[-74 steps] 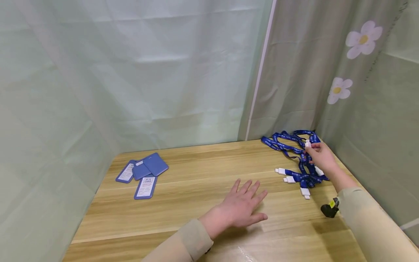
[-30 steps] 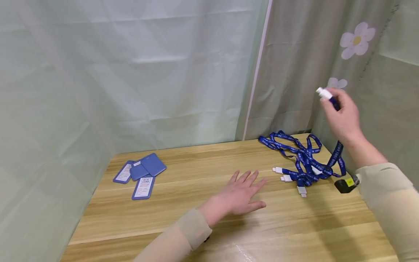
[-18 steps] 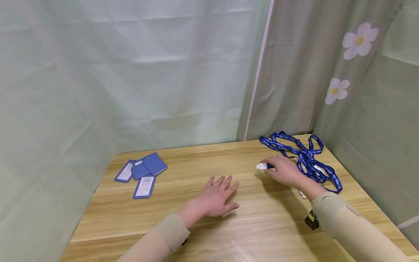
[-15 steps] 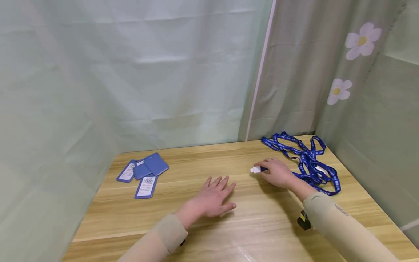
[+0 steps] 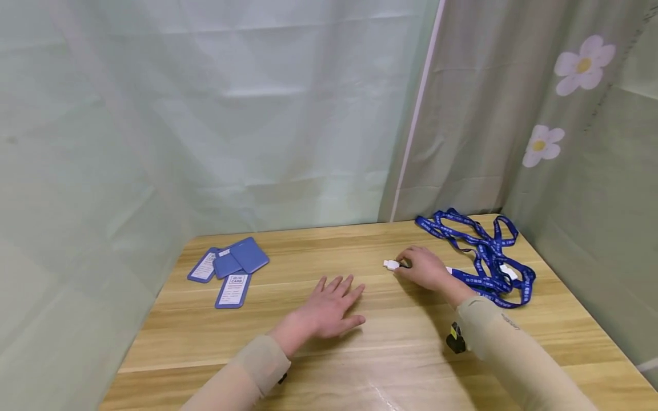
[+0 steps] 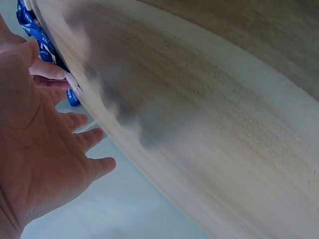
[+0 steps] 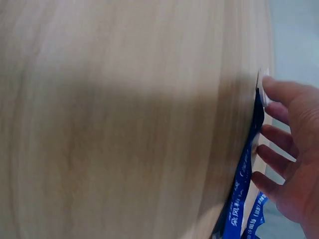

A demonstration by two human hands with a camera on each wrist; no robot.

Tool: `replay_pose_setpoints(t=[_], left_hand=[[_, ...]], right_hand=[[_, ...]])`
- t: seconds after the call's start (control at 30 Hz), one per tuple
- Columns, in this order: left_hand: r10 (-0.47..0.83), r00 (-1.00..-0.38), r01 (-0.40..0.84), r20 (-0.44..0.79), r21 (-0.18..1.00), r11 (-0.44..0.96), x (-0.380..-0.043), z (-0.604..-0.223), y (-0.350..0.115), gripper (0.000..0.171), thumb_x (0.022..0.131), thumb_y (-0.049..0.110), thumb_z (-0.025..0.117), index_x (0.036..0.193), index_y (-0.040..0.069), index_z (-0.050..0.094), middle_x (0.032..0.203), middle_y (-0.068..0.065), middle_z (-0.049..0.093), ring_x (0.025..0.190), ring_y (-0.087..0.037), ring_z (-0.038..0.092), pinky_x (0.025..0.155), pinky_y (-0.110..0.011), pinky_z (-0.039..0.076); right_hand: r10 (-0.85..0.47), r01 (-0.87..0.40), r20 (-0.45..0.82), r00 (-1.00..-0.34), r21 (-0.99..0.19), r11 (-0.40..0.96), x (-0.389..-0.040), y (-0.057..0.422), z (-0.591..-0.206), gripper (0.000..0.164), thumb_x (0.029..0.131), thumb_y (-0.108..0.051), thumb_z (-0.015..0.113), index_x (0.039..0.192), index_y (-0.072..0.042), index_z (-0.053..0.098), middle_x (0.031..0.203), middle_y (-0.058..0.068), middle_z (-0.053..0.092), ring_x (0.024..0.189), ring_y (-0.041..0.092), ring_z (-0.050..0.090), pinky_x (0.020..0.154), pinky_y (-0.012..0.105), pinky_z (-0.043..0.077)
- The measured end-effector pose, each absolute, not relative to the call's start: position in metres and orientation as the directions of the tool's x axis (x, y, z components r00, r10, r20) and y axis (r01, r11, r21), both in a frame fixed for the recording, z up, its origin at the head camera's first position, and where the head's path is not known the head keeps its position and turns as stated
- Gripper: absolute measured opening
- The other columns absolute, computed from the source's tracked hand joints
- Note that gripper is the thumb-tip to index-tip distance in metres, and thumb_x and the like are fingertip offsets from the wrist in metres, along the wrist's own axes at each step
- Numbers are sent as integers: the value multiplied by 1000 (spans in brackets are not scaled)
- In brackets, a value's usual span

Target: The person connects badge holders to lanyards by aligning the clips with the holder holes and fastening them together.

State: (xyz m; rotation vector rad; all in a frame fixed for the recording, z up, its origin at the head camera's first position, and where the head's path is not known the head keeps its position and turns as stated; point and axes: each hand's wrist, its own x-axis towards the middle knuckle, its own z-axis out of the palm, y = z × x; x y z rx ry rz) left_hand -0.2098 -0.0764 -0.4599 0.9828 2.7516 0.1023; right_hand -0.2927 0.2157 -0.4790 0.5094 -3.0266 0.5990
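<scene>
My right hand [image 5: 424, 271] pinches the white plastic end clip [image 5: 391, 265] of a blue lanyard, low over the wooden table right of centre. In the right wrist view the thumb and index finger of the right hand [image 7: 299, 134] meet at the clip, and the blue printed strap [image 7: 241, 191] trails back under the other fingers. A tangle of blue lanyards [image 5: 485, 251] lies behind and to the right, with a white clip [image 5: 508, 272] among the straps. Fingers spread and palm down, my left hand [image 5: 329, 311] hovers just over the table, holding nothing.
Several blue card holders overlap at the table's left, among them a plain-faced one [image 5: 249, 255] and one with a white ID/IC card [image 5: 233, 291]. A pale curtain [image 5: 288, 142] hangs right behind the table [image 5: 319, 240]; a grey-green sheet [image 5: 591, 217] borders its right side.
My right hand lifted a lanyard end from the tangle, raised it high, then lowered it leftward to the table with its clip. My left hand has shifted left, still spread.
</scene>
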Motion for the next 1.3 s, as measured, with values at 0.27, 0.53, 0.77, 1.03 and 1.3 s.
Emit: replay_pose_setpoints(t=[0.27,0.53,0.77,1.03,1.3], left_hand=[[619,-763,602,-188,142,785,-217,-465,-81,76,104,64,37,165,23,21,170,-14,15,155,-37,16,122,-61,8],[554,-820,536,-143,149,831,-232,-465,-107,75,104,60,42,164,16,27,168,-19,18,153,-41,20,120,-65,12],[386,-913,371,-134,123,920,-260,-464,-154,75,105,58,42,163,13,28,167,-23,20,151,-46,20,119,-68,13],[169,-979,156,-111,120,981,-283,-472,-204,73,106,54,41,160,6,32,165,-29,18,151,-52,13,117,-72,3],[57,-987,42,-148,103,994,-281,-471,-220,76,106,54,41,161,2,28,165,-32,10,151,-53,9,115,-74,-2]], right_hand=[[-322,-331,84,-943,-340,880,-297,206,-484,40,98,-30,70,135,-13,68,135,18,62,127,44,52,105,64,40],[-279,-284,67,-958,-344,895,-298,201,-486,39,97,-33,71,132,-14,70,137,16,61,129,44,50,104,64,39],[-218,-229,72,-973,-342,911,-300,192,-487,51,94,-44,73,136,-14,67,138,17,60,127,43,52,102,66,41],[-198,-213,76,-977,-339,917,-303,185,-485,37,100,-33,69,134,-17,70,135,16,61,124,42,52,99,67,41],[-229,-235,57,-972,-319,918,-305,191,-486,39,103,-23,64,141,-15,64,146,24,53,136,49,44,109,72,31]])
